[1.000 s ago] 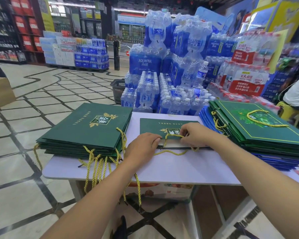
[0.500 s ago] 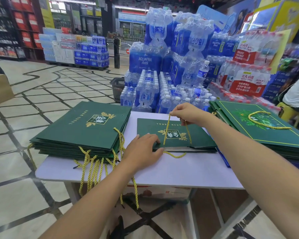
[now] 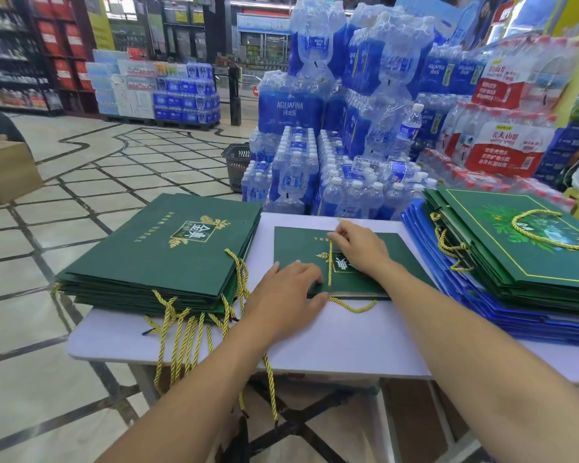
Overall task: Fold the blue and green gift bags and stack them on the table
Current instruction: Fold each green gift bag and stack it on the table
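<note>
A flat dark green gift bag [image 3: 298,243] lies in the middle of the white table [image 3: 348,345]. My left hand [image 3: 288,295] presses on its near edge, fingers on top and thumb at the edge. My right hand [image 3: 358,245] rests on the bag and pinches its yellow rope handle [image 3: 330,265], which runs taut across the bag's face. A second rope loop [image 3: 351,307] hangs out at the near edge. A stack of folded green bags [image 3: 168,252] sits to the left. On the right stands a pile of green bags [image 3: 522,248] over blue bags [image 3: 482,312].
Shrink-wrapped packs of water bottles [image 3: 331,128] are piled right behind the table. A black shopping basket [image 3: 236,165] sits on the tiled floor behind the left stack. Rope handles [image 3: 181,339] dangle over the table's front left edge. A cardboard box [image 3: 4,168] stands far left.
My right hand pulled the rope handle from the bag's near edge up and away, then lowered it onto the bag's face. My left hand stayed pressing on the near edge.
</note>
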